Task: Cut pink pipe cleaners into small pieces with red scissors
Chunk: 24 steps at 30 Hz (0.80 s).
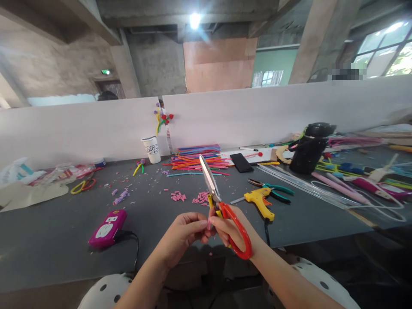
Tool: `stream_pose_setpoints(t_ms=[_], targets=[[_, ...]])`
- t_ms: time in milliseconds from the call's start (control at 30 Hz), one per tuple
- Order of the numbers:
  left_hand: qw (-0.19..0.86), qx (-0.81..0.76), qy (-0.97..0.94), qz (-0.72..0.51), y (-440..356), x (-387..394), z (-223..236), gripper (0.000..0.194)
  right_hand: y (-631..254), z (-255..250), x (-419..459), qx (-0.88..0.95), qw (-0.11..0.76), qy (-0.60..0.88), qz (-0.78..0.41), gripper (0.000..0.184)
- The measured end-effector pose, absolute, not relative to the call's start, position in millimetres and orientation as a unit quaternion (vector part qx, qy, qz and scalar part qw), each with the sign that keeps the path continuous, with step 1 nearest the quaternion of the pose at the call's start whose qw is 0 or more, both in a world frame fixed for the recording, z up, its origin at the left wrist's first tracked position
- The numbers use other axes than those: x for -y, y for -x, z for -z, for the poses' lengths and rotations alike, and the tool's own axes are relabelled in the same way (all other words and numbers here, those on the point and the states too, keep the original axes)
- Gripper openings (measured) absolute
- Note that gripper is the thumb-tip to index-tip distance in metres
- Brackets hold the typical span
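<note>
My right hand [229, 229] grips a pair of scissors [222, 206] with red and yellow handles, its blades closed and pointing up and away over the grey table [58, 240]. My left hand [185, 234] is closed in a pinch on a small pink piece [209, 224], held against the right hand's fingers just below the scissor handles. Small cut pink pieces [178, 197] and a second pile of pink pieces [201, 198] lie on the table beyond the hands.
A yellow glue gun [259, 199] and green-handled pliers [273, 191] lie to the right. A stack of coloured sticks [196, 159], a black phone [241, 162], a white cup [152, 149] and a black jug [309, 148] stand further back. A magenta device [107, 223] lies left.
</note>
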State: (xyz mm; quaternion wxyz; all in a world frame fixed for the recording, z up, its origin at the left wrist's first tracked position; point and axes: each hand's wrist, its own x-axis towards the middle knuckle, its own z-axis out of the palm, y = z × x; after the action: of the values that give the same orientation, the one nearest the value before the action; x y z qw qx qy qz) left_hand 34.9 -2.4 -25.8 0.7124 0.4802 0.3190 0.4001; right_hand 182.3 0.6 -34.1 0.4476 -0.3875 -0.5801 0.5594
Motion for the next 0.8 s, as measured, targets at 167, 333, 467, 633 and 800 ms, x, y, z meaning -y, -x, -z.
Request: stream_pose_setpoints(t_ms=[167,333,467,633,800], targets=[[0.692,-0.328,-0.501,-0.402,-39,2,28,0.023,-182,41,-1,0.589,0.454,0.389,-0.544,0.015],[0.620,-0.392,-0.582,-0.351,-34,1,27,0.026,-184,40,-5,0.568,0.494,0.410,-0.515,0.015],[0.510,-0.452,-0.641,-0.353,-33,-2,28,0.034,-186,34,-5,0.562,0.482,0.458,-0.493,0.011],[0.395,-0.472,-0.665,-0.423,-41,0,32,0.008,-182,32,-1,0.642,0.447,0.508,-0.362,0.006],[0.261,-0.486,-0.711,-0.435,-45,6,33,0.007,-178,36,0,0.668,0.446,0.517,-0.295,0.003]])
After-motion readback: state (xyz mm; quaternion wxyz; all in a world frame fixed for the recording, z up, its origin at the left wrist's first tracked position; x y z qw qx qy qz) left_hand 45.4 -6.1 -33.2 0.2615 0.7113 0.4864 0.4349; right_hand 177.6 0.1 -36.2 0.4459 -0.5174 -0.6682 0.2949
